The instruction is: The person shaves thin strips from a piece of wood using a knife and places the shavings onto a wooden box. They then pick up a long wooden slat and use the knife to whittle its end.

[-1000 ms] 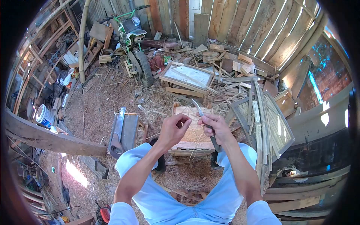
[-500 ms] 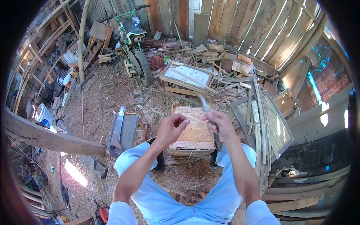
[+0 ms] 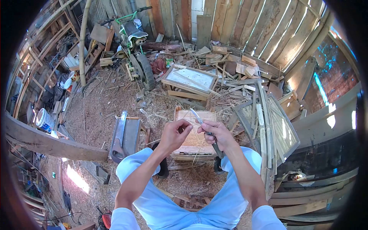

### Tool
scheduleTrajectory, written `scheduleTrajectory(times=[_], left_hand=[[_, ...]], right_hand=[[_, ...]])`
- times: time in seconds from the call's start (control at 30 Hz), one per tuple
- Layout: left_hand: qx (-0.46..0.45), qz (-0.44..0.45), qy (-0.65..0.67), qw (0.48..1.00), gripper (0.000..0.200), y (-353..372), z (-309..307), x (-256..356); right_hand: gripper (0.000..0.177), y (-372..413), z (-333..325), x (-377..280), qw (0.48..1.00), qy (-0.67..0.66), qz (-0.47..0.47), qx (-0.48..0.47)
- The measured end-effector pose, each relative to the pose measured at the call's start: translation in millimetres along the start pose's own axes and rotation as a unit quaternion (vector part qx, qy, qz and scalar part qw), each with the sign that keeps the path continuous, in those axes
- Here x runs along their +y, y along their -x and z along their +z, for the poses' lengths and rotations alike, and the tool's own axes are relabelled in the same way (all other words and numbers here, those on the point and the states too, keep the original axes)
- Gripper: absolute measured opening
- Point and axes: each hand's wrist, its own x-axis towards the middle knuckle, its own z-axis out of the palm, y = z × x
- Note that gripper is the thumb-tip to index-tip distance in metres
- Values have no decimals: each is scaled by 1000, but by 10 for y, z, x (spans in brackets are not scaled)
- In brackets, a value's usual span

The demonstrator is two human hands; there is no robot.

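A knife (image 3: 217,148) with a dark handle and pale blade is in my right hand (image 3: 217,135), its blade pointing up and to the left. My left hand (image 3: 174,135) is closed in a pinch just left of the blade; a thin sliver seems to be between the hands, but what the fingers hold is too small to name. Beneath both hands stands a small wooden box (image 3: 195,149) with thin strips lying on its top, between my knees.
A handsaw (image 3: 119,140) lies on a low grey-topped stool (image 3: 131,134) at the left. Farther ahead are a framed panel (image 3: 189,79), a green bike (image 3: 140,57) and heaped wood scraps (image 3: 249,69). Long strips (image 3: 265,126) rest on a frame at the right.
My right hand has moved left and slightly down with the knife, bringing the blade nearer to my left hand. My left hand has hardly moved.
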Motion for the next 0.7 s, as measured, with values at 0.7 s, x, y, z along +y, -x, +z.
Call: scheduleTrajectory(times=[0.7], left_hand=[[-49,-30,-30,998,14,61,-308,-161]], right_hand=[[28,111,-387,-302,994,-4,-43,103]])
